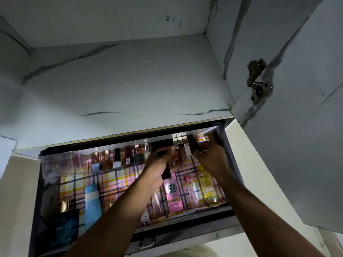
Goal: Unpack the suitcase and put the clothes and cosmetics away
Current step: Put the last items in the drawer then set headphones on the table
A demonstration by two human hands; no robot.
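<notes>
**Lining up the little bottles in the drawer**

From your head camera, you are looking down into a pulled-out drawer [48,182] lined with pink, yellow and purple checked paper. Your left hand [160,164] is curled around a long, thin black tube [166,171]. Your right hand [211,160] pinches a small dark brown glass bottle [201,145] with a shiny cap, by the back row. Stand each one upright, close beside the row of small glass nail-polish bottles [118,158]. Glass is smooth and slippery, so move slowly. A soft pink plastic tube [173,195] lies flat nearby.
</notes>
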